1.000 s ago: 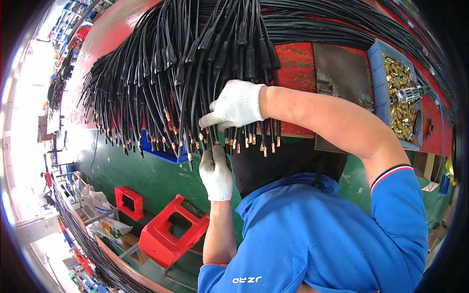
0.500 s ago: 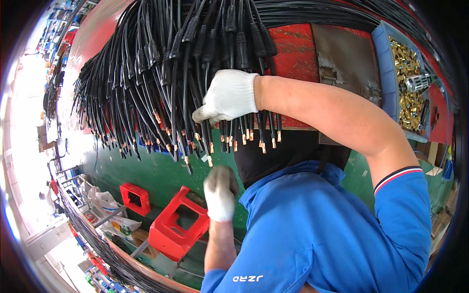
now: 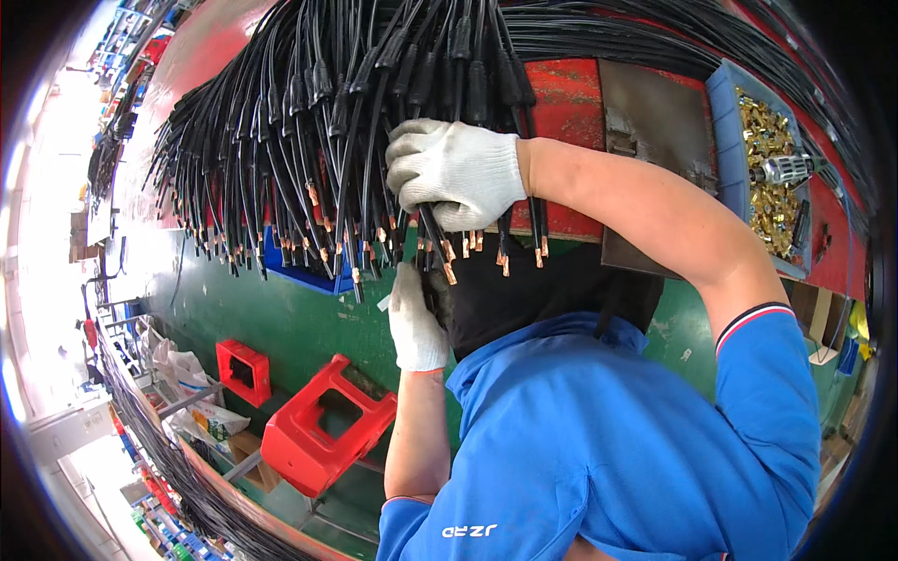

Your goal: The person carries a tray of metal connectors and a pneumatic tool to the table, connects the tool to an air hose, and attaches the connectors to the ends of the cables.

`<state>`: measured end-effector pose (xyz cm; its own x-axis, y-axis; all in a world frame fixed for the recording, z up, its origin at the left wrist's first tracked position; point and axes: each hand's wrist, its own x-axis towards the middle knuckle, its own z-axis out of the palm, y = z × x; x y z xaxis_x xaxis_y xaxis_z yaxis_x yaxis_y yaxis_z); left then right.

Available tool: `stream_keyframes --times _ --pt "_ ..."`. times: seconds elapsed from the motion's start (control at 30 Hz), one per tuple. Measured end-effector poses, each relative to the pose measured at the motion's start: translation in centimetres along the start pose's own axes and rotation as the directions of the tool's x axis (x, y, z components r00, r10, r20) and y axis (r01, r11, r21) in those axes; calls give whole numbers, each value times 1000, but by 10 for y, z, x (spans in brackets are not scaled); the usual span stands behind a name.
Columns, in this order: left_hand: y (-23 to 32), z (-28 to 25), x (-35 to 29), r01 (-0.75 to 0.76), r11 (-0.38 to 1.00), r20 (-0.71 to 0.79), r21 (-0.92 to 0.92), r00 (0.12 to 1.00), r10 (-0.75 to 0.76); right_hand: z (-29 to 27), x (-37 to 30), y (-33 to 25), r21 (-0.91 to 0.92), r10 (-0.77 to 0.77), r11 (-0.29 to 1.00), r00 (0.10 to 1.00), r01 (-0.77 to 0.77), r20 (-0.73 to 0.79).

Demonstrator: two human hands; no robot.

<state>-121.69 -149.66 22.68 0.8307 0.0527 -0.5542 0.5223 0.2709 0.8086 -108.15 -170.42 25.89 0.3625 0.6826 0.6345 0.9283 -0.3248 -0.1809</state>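
Since half a second ago, the left hand has risen toward the cable ends, and the right hand has drawn its outstretched fingers into a curl. Both hands wear white knitted gloves.

The right hand lies back-up over the lower part of a thick bunch of black cables. Its fingers are bent well in and touch the cables, with the thumb tucked below; a cable comes out beneath the hand. The palm is hidden, so whether the fingers have closed on a cable cannot be told. The right forearm reaches in from the right, nearly level, the elbow bent out wide.

The left hand is just below the bunch, knuckles up, on a forearm that stands almost upright. Its fingers are partly folded, their tips close to the hanging copper ends. Any hold there is too hard to make out.

The cables drape over the near edge of a worn red surface, bare copper downward. To the right sits a blue bin of brass-coloured fittings.
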Motion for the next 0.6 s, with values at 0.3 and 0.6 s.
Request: stream_keyframes --times 0.3,0.6 --pt "-3 -1 28 -290 778 161 558 957 241 14 -1 -6 -94 70 993 998 -69 0" --pt "-8 -7 -13 -150 887 113 437 987 112 16 1 0 -97 84 992 996 -80 43"
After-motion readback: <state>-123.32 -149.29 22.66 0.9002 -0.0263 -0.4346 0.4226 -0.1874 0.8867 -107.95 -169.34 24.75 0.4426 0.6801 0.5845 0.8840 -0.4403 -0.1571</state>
